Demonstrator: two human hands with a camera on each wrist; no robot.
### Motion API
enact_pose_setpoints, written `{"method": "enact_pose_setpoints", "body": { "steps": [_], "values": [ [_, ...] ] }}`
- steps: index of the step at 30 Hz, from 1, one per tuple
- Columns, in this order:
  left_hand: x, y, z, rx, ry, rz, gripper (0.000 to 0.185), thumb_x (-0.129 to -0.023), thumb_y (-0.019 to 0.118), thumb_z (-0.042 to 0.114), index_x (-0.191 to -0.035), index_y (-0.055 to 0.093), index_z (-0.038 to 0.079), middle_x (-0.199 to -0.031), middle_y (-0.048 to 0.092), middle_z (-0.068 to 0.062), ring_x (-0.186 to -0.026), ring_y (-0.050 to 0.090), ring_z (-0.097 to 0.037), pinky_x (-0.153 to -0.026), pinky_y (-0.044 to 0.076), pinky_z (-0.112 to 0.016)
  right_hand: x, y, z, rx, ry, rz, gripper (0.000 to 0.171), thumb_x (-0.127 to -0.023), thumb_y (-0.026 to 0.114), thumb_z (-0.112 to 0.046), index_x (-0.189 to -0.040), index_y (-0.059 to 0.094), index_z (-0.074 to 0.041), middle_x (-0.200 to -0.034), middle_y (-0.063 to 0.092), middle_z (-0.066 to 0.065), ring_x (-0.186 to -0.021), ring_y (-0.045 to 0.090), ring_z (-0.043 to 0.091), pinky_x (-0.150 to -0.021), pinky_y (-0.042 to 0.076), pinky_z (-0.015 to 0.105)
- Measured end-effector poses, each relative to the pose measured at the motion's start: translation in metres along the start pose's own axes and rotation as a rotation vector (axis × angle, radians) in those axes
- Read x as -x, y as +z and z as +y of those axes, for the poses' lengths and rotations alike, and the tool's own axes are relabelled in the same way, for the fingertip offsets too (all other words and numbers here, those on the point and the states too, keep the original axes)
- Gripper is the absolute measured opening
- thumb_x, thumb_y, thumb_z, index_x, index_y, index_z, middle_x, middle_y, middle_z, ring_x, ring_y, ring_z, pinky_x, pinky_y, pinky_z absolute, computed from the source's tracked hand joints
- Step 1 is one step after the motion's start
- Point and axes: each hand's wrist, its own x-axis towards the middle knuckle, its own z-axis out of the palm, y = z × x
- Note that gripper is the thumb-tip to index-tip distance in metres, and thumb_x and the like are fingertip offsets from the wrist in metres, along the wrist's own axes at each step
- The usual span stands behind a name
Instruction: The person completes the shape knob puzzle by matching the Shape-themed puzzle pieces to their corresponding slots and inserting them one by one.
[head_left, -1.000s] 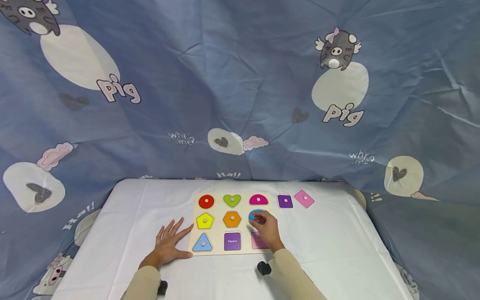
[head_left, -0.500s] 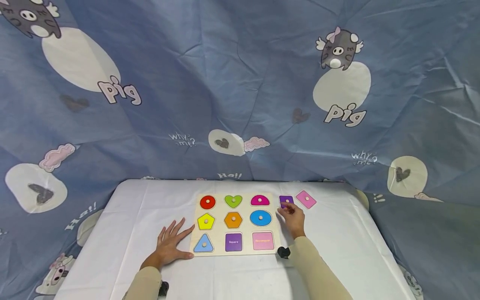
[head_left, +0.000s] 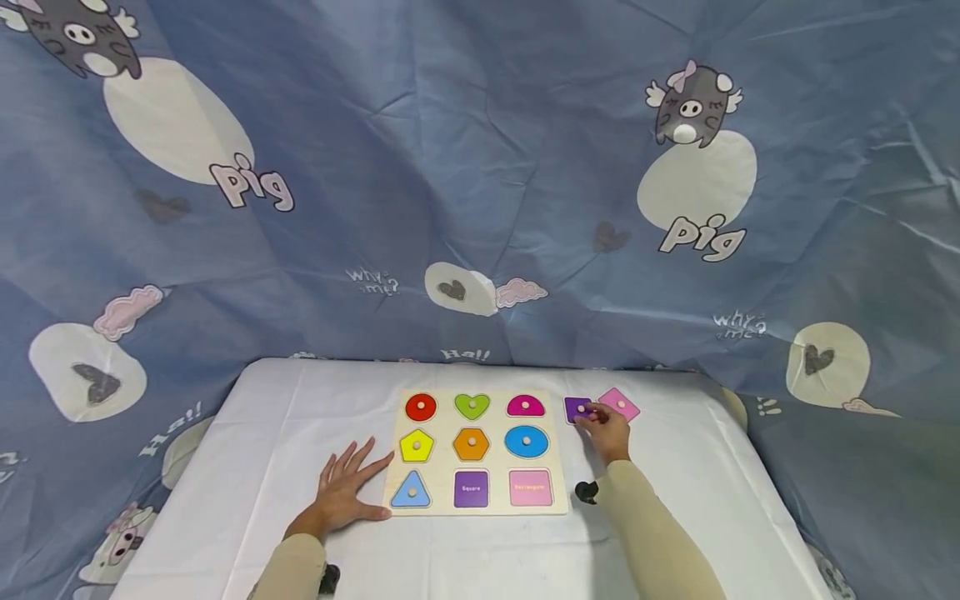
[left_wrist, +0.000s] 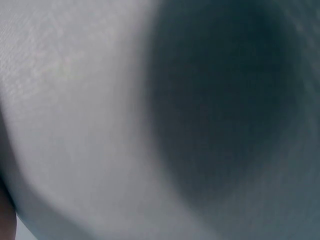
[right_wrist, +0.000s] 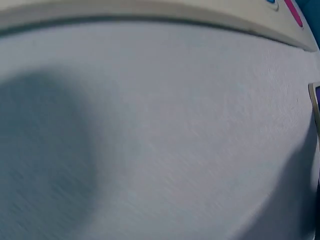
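My right hand (head_left: 609, 432) is at the purple square puzzle piece (head_left: 572, 407) lying to the right of the wooden puzzle board (head_left: 498, 505). Its thumb and fingertips pinch at the piece's small round knob. Only a sliver of that purple piece (right_wrist: 318, 95) shows at the right edge of the right wrist view. Spread flat on the cloth, my left hand (head_left: 341, 492) touches the board's left edge with thumb and forefinger. On the board, knobbed shapes fill the upper two rows, and a blue triangle (head_left: 405, 497) sits at lower left. Two printed places, "Square" (head_left: 471, 500) and a pink rectangle (head_left: 530, 498), have no knobs.
A pink rectangle piece (head_left: 619, 400) lies tilted just behind the right hand. White cloth (head_left: 480, 558) covers the table, and a blue pig-print curtain (head_left: 465, 167) hangs at the back and sides. The left wrist view shows mostly blurred cloth (left_wrist: 75, 125) and shadow.
My right hand has left the blue oval, now uncovered on the board, and moved right to the purple square piece. The left hand stays at the board's edge. The head view has shifted slightly.
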Motion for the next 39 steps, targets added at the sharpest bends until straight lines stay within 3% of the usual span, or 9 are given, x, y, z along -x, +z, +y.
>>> {"method": "enact_pose_setpoints", "body": {
  "steps": [7,13,19,30,39],
  "values": [
    [-0.001,0.001,0.001,-0.014,-0.014,0.000,0.099,-0.057,0.085,0.052,-0.144,0.047,0.023,-0.159,0.017,-0.014,-0.145,0.003,-0.040,-0.113,-0.009,-0.059,-0.008,0.001,0.000,0.075,0.055,-0.043,0.031,-0.081,0.076,-0.006,-0.110,0.069,0.004,-0.078,0.056,0.006,-0.077,0.049,0.019,-0.060,0.038,0.022],
    [-0.004,0.002,0.003,-0.015,-0.007,-0.004,0.098,-0.058,0.085,0.052,-0.144,0.047,0.023,-0.159,0.018,-0.015,-0.144,0.004,-0.040,-0.113,-0.007,-0.060,-0.012,-0.001,-0.002,0.154,0.059,-0.045,0.028,-0.084,0.072,-0.009,-0.110,0.070,0.002,-0.097,0.064,0.018,-0.087,0.052,0.028,-0.072,0.044,0.035],
    [-0.004,0.004,0.003,-0.022,0.008,0.009,0.098,-0.057,0.084,0.054,-0.143,0.048,0.023,-0.159,0.020,-0.014,-0.144,0.005,-0.040,-0.113,-0.007,-0.059,-0.013,-0.002,0.000,0.138,0.105,-0.045,0.027,-0.086,0.071,-0.011,-0.109,0.070,0.002,-0.107,0.065,0.023,-0.095,0.054,0.032,-0.083,0.047,0.045],
    [-0.001,0.001,0.003,-0.018,-0.011,0.007,0.098,-0.057,0.085,0.051,-0.142,0.048,0.022,-0.158,0.020,-0.016,-0.144,0.005,-0.041,-0.113,-0.008,-0.060,-0.014,0.000,0.003,0.163,0.039,-0.039,0.022,-0.084,0.074,-0.014,-0.101,0.073,0.000,-0.093,0.068,0.017,-0.083,0.054,0.027,-0.068,0.042,0.031],
    [-0.002,0.002,0.003,-0.018,-0.024,0.003,0.100,-0.055,0.085,0.054,-0.142,0.049,0.021,-0.158,0.020,-0.016,-0.144,0.005,-0.041,-0.113,-0.007,-0.059,-0.011,-0.009,0.002,0.121,-0.040,-0.045,0.018,-0.084,0.073,-0.009,-0.098,0.073,0.002,-0.083,0.062,0.012,-0.082,0.051,0.026,-0.068,0.038,0.031]
  ]
}}
